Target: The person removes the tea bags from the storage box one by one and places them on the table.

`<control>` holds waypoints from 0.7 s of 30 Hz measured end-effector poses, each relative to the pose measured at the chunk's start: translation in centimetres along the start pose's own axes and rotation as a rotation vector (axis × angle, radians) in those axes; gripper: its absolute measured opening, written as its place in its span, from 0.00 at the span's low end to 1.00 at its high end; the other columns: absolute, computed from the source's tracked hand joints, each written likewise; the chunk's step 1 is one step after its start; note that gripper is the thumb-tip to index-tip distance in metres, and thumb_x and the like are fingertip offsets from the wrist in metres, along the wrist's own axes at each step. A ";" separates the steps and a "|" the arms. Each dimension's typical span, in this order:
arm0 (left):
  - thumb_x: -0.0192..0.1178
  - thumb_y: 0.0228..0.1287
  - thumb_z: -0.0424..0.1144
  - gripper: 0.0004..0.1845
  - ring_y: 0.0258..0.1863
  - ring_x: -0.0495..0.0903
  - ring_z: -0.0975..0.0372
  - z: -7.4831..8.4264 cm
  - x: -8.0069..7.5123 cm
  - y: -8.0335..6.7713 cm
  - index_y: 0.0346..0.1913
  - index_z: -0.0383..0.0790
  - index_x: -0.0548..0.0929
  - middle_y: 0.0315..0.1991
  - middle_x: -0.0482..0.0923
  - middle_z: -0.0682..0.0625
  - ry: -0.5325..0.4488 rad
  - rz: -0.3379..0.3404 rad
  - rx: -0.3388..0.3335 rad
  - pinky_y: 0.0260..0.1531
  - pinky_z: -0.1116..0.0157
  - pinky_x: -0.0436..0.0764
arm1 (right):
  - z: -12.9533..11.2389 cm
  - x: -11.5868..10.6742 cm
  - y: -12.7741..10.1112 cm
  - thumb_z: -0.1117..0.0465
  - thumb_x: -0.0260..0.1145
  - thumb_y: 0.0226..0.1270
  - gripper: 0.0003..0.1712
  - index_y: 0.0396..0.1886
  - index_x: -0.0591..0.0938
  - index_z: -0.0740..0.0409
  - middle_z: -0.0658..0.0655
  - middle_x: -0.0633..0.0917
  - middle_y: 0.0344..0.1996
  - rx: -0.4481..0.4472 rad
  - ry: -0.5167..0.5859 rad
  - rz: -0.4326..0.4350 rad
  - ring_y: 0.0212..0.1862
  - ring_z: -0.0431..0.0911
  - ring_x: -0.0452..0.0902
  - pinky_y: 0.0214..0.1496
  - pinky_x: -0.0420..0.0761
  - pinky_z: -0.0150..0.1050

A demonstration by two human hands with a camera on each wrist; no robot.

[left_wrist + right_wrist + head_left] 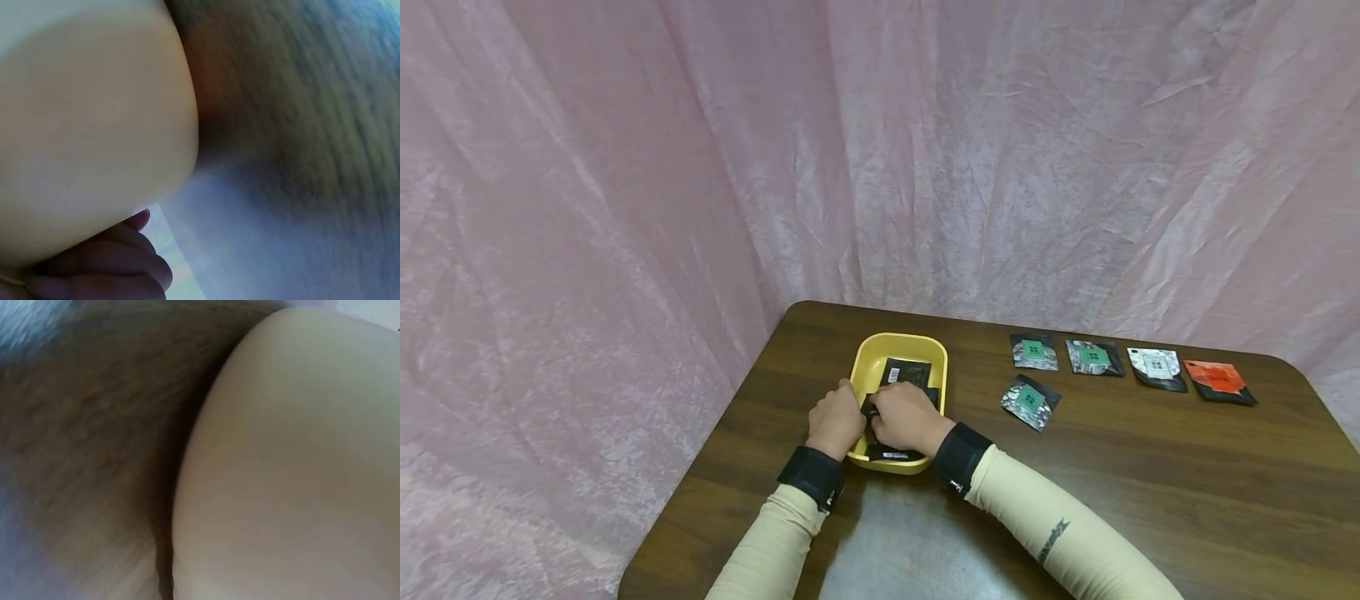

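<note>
A yellow tray [859, 367] with rounded corners stands on the table and contains several black sachets [913, 372], some with white barcode labels. At its left side my left hand [837, 421] grips the rim with bent fingers; the left wrist view shows those fingers [119, 262] curled below the palm. My right hand [908, 418] reaches over the tray from the right, its fingers curled at a black sachet near the left hand. That sachet is largely covered by the hands. In the right wrist view the right hand's bare skin [287, 462] fills much of the picture, with its fingertips hidden.
Right of the tray lie sachets with green labels: one [1033, 352], another [1094, 357] and a tilted one [1031, 402]. Farther right are a white-labelled sachet [1157, 368] and a red one [1219, 382]. A pink curtain [895, 167] hangs behind the wooden table [1120, 475].
</note>
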State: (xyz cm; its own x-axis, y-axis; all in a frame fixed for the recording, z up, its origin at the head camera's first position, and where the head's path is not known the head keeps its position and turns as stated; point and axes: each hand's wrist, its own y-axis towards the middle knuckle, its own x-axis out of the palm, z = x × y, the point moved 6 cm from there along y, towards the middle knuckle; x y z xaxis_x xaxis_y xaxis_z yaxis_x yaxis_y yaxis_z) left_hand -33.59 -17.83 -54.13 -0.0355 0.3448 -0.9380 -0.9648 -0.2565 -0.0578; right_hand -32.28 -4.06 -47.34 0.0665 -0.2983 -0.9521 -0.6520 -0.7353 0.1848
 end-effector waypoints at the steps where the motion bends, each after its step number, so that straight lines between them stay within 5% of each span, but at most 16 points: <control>1: 0.66 0.63 0.38 0.16 0.32 0.87 0.47 0.1 -0.1 -0.1 0.50 0.37 0.77 0.36 0.86 0.40 0.005 0.005 0.003 0.28 0.49 0.81 | 0.1 -0.1 0.0 0.62 0.67 0.67 0.07 0.28 0.84 0.49 0.48 0.84 0.23 0.009 0.002 0.012 0.27 0.42 0.79 0.36 0.80 0.41; 11: 0.65 0.65 0.34 0.14 0.36 0.88 0.44 2.7 -4.3 -3.5 0.50 0.33 0.78 0.37 0.86 0.36 -0.017 -0.003 -0.006 0.34 0.47 0.84 | 0.0 -0.8 -0.1 0.67 0.65 0.66 0.08 0.32 0.89 0.53 0.53 0.89 0.30 0.037 -0.067 0.072 0.34 0.48 0.87 0.41 0.86 0.45; 21: 0.65 0.65 0.33 0.15 0.37 0.88 0.45 2.6 -4.4 -3.7 0.52 0.32 0.77 0.38 0.86 0.36 -0.043 -0.010 -0.009 0.34 0.47 0.84 | 0.1 -1.3 -0.4 0.68 0.68 0.63 0.10 0.41 0.91 0.57 0.55 0.88 0.38 0.062 -0.102 0.097 0.39 0.51 0.87 0.44 0.87 0.46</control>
State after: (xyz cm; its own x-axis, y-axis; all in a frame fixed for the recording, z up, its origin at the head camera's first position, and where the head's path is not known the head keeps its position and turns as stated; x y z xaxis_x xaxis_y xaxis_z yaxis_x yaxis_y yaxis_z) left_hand -30.53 -16.00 -48.91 -0.0377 0.3860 -0.9217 -0.9627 -0.2612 -0.0701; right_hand -32.22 -3.35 -46.21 -0.0742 -0.3005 -0.9509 -0.6970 -0.6663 0.2649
